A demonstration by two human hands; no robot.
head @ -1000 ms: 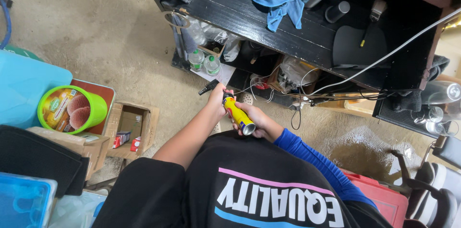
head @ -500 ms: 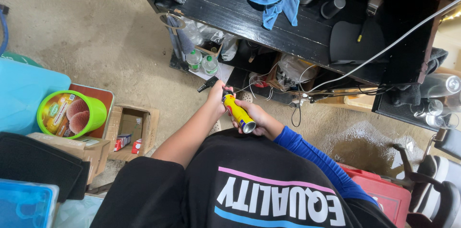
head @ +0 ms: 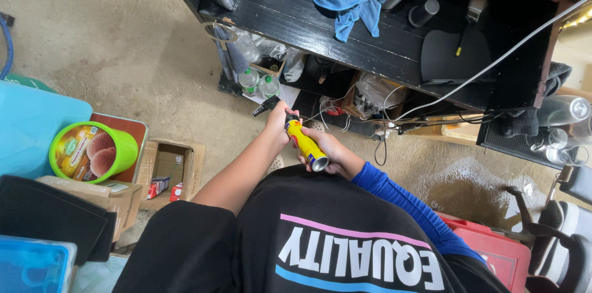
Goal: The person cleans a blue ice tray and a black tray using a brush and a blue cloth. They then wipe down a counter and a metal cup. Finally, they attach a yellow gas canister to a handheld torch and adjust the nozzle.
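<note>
With 2 hands closed on yellow spray can [head: 304, 143]: right hand [head: 331, 152] gripping body, left hand [head: 277, 125] at nozzle; next calls for steady aim.

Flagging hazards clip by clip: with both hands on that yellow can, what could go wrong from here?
1. Both hands grip the yellow can close to the body, so spray or drips could land on the black shirt.
2. Loose cables lie under the black bench just ahead and could catch spray.
3. The wet patch on the floor looks slippery.
</note>
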